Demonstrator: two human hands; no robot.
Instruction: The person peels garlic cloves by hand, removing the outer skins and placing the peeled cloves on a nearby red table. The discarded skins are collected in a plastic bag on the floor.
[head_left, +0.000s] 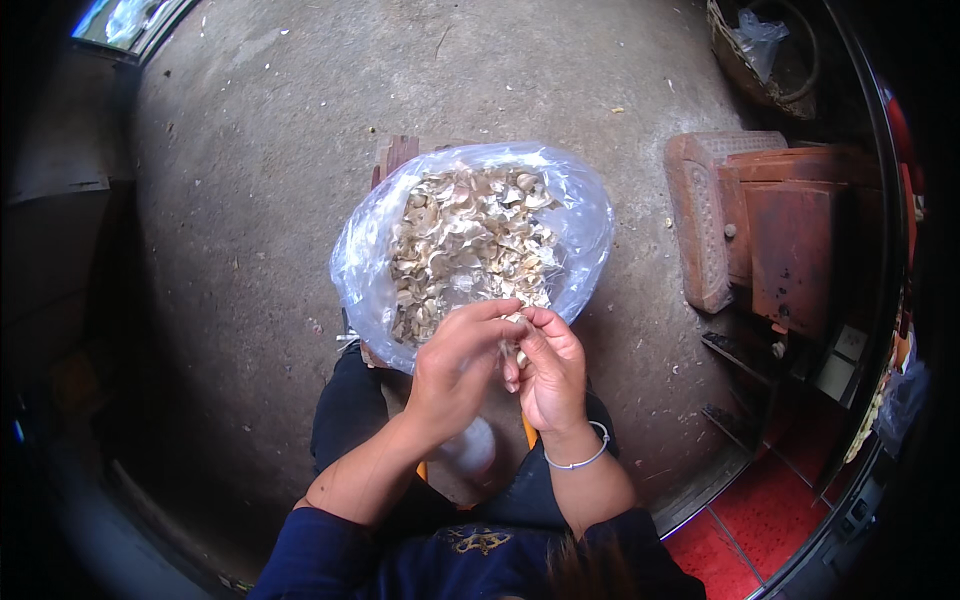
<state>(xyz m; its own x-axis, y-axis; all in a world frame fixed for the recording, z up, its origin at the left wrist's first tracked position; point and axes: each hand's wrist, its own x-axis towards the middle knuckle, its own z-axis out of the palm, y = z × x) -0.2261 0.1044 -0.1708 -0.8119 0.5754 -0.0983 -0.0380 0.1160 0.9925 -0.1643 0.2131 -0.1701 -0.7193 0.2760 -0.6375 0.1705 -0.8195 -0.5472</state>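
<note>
My left hand (459, 360) and my right hand (553, 367) meet over the near edge of a clear plastic bag (589, 247). Between their fingertips both pinch a small pale garlic clove (516, 319), partly covered by the fingers. A second pale clove (522, 358) shows against my right hand's fingers. Dry garlic skins (465, 225) fill the wide-open bag, with some whole-looking cloves (526, 181) among them. Under my forearms, between my knees, is a whitish rounded object (474, 446), too blurred to name exactly.
The bag rests on a reddish-brown wooden support (397, 152), mostly hidden. Worn reddish furniture (787, 247) stands to the right on the concrete floor (262, 225). At the upper right is a woven basket (724, 45) holding a plastic bag. Red tiles (750, 532) lie at lower right.
</note>
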